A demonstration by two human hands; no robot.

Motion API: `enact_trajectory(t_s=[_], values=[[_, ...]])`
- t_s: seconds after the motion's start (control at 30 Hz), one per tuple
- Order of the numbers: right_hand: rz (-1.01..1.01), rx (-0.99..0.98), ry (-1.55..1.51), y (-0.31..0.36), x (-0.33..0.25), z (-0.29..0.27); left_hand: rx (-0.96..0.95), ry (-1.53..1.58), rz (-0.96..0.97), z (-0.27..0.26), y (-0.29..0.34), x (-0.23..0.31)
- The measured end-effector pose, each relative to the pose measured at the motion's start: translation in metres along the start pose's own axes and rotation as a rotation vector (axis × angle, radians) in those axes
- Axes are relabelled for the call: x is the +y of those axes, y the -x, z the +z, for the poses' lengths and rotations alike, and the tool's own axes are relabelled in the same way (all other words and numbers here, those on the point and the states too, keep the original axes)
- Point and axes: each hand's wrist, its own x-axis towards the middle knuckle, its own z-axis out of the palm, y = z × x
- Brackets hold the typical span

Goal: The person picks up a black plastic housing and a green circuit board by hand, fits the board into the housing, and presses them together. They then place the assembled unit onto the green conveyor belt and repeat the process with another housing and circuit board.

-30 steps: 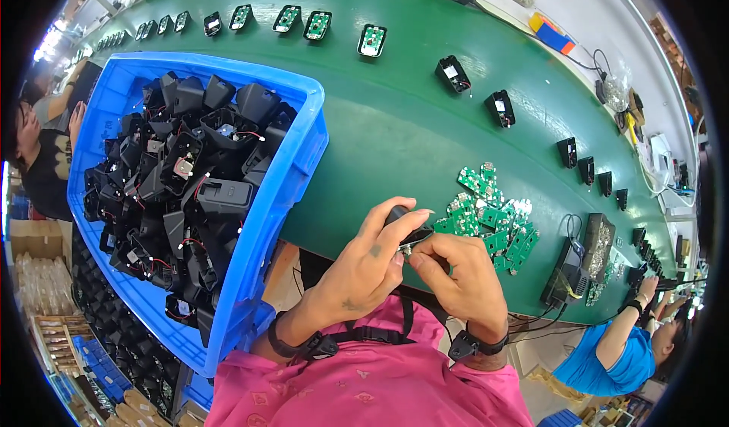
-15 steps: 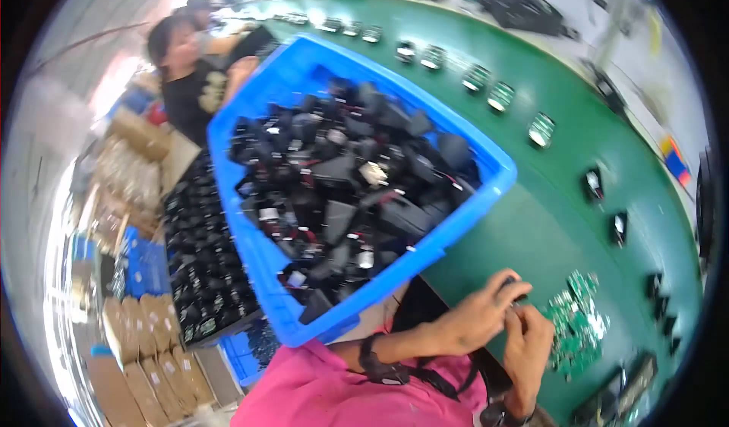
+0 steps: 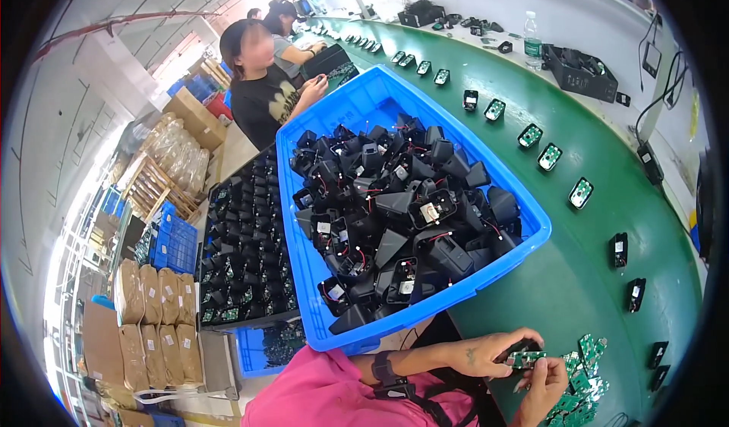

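My left hand [image 3: 487, 352] is closed around a small black plastic housing [image 3: 524, 346], at the near edge of the green table [image 3: 486, 313]. My right hand [image 3: 548, 381] pinches a small green circuit board [image 3: 525, 360] that lies against the housing. Whether the board sits inside the housing or only at its opening, I cannot tell. Just right of my hands is a loose pile of green circuit boards [image 3: 581, 385]. A large blue crate [image 3: 531, 237] stands left of and beyond them, heaped with black housings [image 3: 391, 245] with red wires and white connectors.
A curved row of housings with boards [image 3: 581, 192] runs along the table. Left of the crate is a black tray of parts [image 3: 247, 237], then brown paper-wrapped packs [image 3: 152, 298]. A co-worker [image 3: 258, 85] sits beyond the crate. A water bottle [image 3: 531, 44] stands on the back ledge.
The whole view has shifted and become sharper, with crate and table lower and further right. My hands have turned so that the green board now shows between them.
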Motion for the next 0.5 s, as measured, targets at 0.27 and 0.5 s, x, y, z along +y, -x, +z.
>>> enact_trajectory(t_s=[0.27, 0.5], values=[[-0.113, 0.146, 0.239, 0.017, -0.006, -0.010, -0.112, 0.360, -0.123, 0.009, -0.004, -0.006], [-0.050, -0.146, 0.404, 0.019, -0.053, -0.043, -0.055, 0.173, 0.042, 0.024, -0.005, -0.015]])
